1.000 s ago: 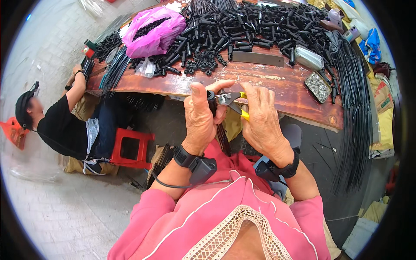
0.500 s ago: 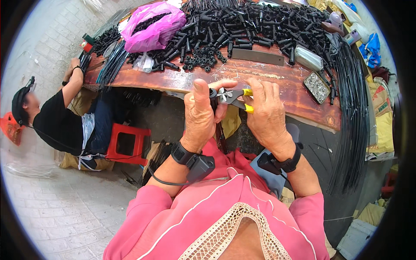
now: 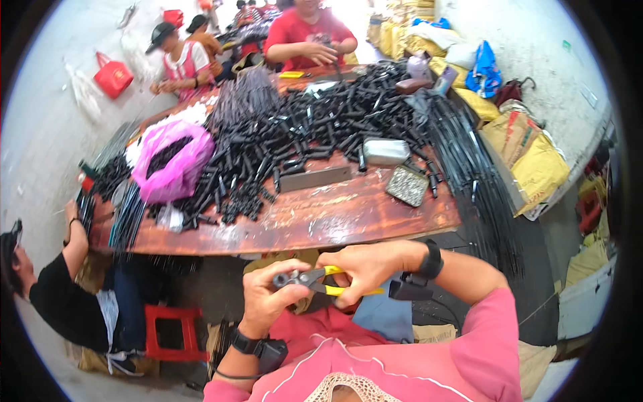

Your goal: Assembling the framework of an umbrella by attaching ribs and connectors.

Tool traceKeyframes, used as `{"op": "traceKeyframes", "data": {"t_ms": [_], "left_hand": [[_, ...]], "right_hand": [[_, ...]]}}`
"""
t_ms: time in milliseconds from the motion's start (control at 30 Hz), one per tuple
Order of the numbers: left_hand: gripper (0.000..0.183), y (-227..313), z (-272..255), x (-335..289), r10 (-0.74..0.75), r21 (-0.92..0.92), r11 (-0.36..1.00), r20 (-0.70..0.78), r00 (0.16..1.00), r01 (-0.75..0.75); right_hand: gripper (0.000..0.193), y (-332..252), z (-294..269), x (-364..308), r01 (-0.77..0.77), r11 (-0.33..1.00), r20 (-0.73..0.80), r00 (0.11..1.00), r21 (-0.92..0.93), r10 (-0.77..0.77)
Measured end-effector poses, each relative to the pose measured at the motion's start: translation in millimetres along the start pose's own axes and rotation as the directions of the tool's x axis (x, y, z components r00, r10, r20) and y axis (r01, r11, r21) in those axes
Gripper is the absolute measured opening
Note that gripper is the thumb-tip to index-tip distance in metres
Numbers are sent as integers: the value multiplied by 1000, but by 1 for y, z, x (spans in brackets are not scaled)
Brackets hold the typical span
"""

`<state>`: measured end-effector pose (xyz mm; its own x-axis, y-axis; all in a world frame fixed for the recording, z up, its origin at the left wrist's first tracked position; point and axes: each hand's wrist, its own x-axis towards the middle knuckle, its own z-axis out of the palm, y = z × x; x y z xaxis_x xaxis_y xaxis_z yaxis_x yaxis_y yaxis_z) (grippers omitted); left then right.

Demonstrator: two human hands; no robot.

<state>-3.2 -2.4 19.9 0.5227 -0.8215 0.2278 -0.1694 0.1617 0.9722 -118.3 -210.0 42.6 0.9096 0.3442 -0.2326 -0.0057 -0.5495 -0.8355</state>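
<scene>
The right hand [image 3: 365, 268] gripped the pliers [image 3: 320, 281] by their yellow handles; the left hand [image 3: 268, 298] curled closed at their nose (just below the table [image 3: 335, 214] edge), wrists bent inward.

The left hand [image 3: 268, 298] is covering whatever the pliers [image 3: 315, 280] are gripping; a co-worker [image 3: 40, 295] is being cropped at the picture's left edge.

- Right hand [image 3: 367, 266] gripping yellow-handled pliers [image 3: 320, 281]; left hand [image 3: 268, 299] pinching at plier head.
- Black tubes [image 3: 295, 141] heaped across wooden table [image 3: 335, 214]; pink bag [image 3: 173, 169] near left edge.
</scene>
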Motion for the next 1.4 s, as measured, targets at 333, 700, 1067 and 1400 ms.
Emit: {"op": "traceKeyframes", "data": {"t_ms": [333,700,1067,1400], "left_hand": [[57,13,-10,14,-32,-186,981,156,987,62],[53,11,-15,22,-97,-272,953,152,984,136],[41,10,-15,33,2,9,1000,2,1000,-2],[52,-8,-14,46,-59,-312,938,290,955,153]], "right_hand": [[54,20,31,4,-142,661,334,927,737,-173],[46,-15,8,-19,-167,607,-506,740,-777,-444],[56,-28,-6,-11,-202,619,-497,794,-759,-350],[43,3,-31,-7,-347,757,413,904,554,112]]}}
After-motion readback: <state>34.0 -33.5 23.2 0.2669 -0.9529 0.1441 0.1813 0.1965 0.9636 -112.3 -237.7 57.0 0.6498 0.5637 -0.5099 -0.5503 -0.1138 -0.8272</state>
